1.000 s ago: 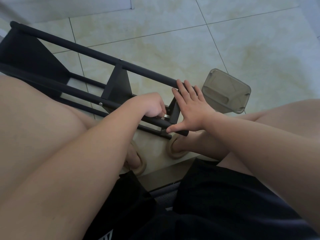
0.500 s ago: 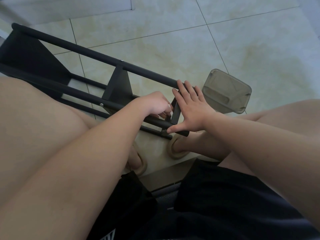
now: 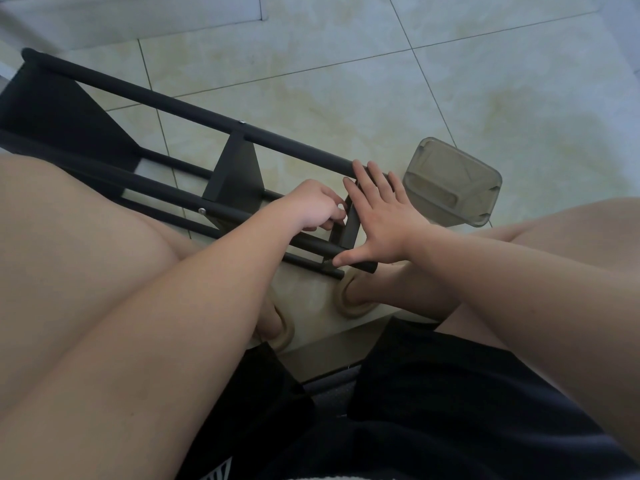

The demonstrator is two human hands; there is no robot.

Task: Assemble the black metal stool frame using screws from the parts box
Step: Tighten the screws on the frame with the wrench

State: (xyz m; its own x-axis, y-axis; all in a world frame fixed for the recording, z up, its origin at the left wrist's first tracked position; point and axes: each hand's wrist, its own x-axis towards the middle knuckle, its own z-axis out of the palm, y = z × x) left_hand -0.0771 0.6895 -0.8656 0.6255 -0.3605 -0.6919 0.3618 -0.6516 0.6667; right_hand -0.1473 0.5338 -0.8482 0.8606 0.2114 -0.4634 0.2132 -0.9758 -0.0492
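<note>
The black metal stool frame lies on its side on the tiled floor, its legs running from upper left to centre. My left hand is curled at the inner side of the small end plate, and its fingertips pinch what looks like a small screw, mostly hidden. My right hand lies flat with straight fingers against the outer side of that plate. Its fingers reach the upper leg tube and its thumb rests on the lower tube's end. A threaded screw tip sticks out beside the thumb. The translucent parts box sits just right of my right hand.
A larger black cross plate joins the legs midway. My bare knees flank the frame left and right. My feet in beige slippers stand just below the frame's near end. Pale floor tiles stretch beyond the box.
My left hand has lifted off the lower tube and moved its fingertips to the end plate. The right hand has stayed pressed in place.
</note>
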